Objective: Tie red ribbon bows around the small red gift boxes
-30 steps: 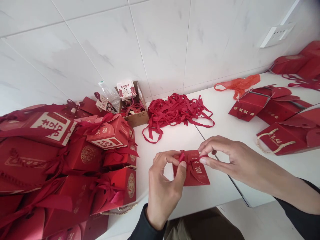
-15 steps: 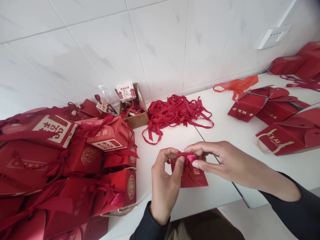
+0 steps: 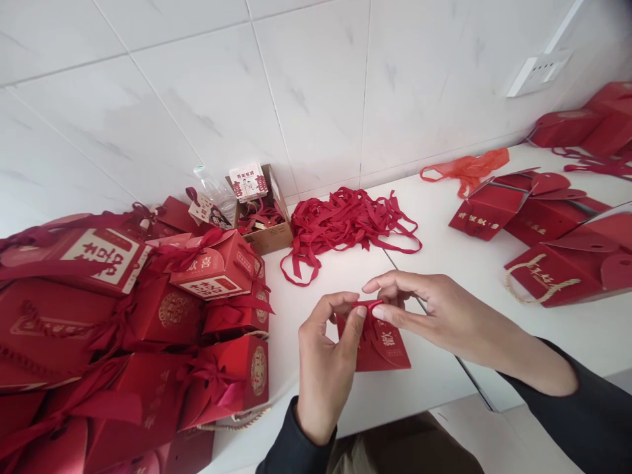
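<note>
A small red gift box (image 3: 384, 354) with pale printed characters stands on the white table in front of me. At its top edge is a red ribbon (image 3: 368, 305). My left hand (image 3: 330, 355) pinches this ribbon between thumb and forefinger on the left side. From the right, my right hand (image 3: 412, 304) reaches over the box, its thumb pressed to the ribbon and its fingers curled just above. The fingers partly cover the ribbon, so how it is looped or knotted cannot be made out.
A heap of loose red ribbons (image 3: 348, 220) lies behind the box, beside an open cardboard box (image 3: 270, 238) of tags. Ribboned red gift boxes (image 3: 170, 316) are piled at left. More red boxes (image 3: 567, 270) stand at right, near an orange plastic bag (image 3: 467, 170).
The glossy pink-red ribbon loop that showed between my right fingers is no longer visible. My right thumb has shifted slightly left and up along the box top. The left hand is nearly unmoved.
</note>
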Demonstrator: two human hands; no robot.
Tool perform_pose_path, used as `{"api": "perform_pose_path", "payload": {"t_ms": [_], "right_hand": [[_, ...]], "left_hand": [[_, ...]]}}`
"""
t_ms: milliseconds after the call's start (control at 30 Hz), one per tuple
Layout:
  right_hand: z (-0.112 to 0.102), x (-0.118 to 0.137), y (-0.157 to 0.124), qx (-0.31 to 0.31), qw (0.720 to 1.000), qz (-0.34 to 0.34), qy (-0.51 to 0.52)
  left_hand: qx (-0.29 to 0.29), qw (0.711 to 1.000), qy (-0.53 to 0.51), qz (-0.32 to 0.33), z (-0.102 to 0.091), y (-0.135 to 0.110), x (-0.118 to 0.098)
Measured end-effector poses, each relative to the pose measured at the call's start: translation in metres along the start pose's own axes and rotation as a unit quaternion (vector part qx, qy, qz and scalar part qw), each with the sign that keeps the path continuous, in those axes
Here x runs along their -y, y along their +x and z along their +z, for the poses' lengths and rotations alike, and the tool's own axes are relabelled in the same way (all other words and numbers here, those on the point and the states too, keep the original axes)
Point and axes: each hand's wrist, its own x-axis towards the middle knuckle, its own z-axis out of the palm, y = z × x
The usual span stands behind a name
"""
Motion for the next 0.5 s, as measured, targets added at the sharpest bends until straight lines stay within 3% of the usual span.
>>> {"api": "perform_pose_path", "payload": {"t_ms": [200,400,500], "right_hand": [[0.0038,0.0045,0.0034,0.000,1.000,-0.018,-0.011],[0.0012,0.0054,0.0029,-0.004,0.999,-0.022,-0.023],[-0.0002,0.0030,0.0014,-0.005,1.000,-0.016,-0.022]], "left_hand": [[0.028,1.000,-0.012,-0.001,-0.0040,-0.0025,0.0034],[0.075,0.989,0.120,0.040,-0.0090,-0.0027,0.0064],[0.056,0.992,0.105,0.032,-0.0081,-0.0021,0.0075]]}}
